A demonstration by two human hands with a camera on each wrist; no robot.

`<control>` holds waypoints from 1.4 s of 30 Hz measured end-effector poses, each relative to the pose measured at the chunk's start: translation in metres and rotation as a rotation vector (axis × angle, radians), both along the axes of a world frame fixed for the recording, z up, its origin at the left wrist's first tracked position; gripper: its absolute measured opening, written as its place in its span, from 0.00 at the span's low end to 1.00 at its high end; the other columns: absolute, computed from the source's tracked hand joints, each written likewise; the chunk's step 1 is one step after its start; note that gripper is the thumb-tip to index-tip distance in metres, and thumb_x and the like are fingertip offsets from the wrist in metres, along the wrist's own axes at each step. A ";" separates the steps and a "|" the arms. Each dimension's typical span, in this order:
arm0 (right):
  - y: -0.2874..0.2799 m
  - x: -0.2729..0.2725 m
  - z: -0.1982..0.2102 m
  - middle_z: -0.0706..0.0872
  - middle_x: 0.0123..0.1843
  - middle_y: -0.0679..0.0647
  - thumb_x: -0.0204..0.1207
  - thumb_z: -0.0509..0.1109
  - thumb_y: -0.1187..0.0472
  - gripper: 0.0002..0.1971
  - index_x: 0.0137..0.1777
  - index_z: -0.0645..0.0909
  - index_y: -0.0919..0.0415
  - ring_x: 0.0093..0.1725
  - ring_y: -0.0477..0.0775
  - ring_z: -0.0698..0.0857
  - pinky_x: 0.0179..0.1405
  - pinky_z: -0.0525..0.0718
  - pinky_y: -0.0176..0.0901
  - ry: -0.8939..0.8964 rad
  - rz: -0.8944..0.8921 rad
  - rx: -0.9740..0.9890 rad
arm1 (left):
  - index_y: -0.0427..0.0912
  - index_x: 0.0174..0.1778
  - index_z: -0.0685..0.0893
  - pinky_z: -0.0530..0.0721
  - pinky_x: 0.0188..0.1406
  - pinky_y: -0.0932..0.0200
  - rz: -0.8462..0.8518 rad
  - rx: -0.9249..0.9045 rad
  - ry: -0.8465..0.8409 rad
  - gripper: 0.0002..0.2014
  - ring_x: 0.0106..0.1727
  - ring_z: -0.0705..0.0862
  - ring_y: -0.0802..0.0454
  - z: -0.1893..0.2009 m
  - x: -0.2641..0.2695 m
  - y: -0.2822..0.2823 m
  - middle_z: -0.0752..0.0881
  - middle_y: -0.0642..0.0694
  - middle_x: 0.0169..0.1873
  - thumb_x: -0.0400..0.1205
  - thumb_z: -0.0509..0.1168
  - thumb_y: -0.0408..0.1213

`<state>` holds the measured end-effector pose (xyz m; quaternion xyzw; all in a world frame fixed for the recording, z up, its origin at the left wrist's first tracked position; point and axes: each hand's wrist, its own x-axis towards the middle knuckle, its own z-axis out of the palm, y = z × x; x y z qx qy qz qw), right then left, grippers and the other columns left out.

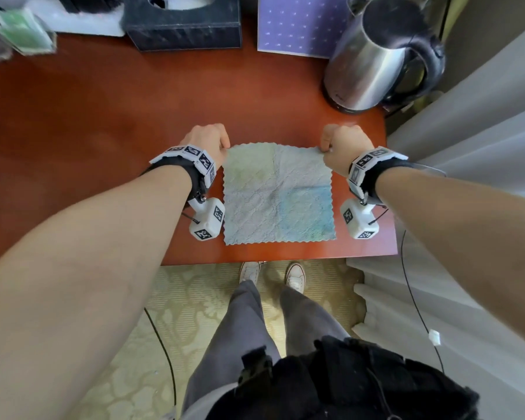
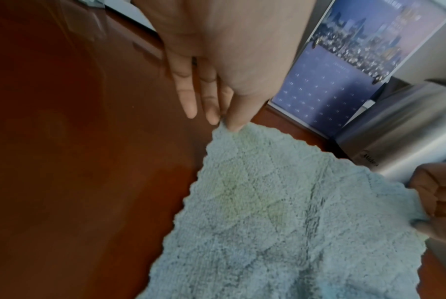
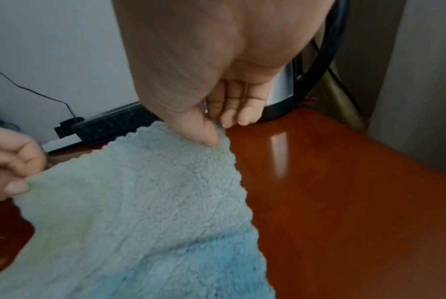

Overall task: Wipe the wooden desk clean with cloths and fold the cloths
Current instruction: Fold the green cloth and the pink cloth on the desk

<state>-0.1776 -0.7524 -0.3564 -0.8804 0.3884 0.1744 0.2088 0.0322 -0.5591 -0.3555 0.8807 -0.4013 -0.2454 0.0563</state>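
Note:
A pale blue-green fleecy cloth (image 1: 278, 195) with a scalloped edge lies spread square on the reddish wooden desk (image 1: 103, 116), near its front edge. My left hand (image 1: 208, 144) pinches the cloth's far left corner between thumb and fingers. My right hand (image 1: 344, 145) pinches the far right corner the same way. In the left wrist view the left hand (image 2: 227, 121) holds the cloth (image 2: 280, 212) at its tip, and the far edge is lifted slightly. In the right wrist view the thumb of my right hand (image 3: 211, 131) presses the corner of the cloth (image 3: 152, 202).
A steel kettle (image 1: 379, 53) stands at the desk's back right, close to my right hand. A purple calendar (image 1: 300, 24) and a dark tissue box (image 1: 185, 22) sit along the back. Green packets (image 1: 22, 31) lie at the back left. A curtain (image 1: 482, 131) hangs on the right.

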 end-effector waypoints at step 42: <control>0.087 -0.126 -0.040 0.80 0.57 0.52 0.74 0.66 0.65 0.13 0.56 0.83 0.51 0.55 0.61 0.83 0.44 0.81 0.47 0.063 0.233 -0.030 | 0.51 0.59 0.88 0.82 0.48 0.50 0.003 0.122 -0.092 0.15 0.60 0.79 0.43 -0.038 -0.135 0.114 0.81 0.44 0.58 0.80 0.66 0.31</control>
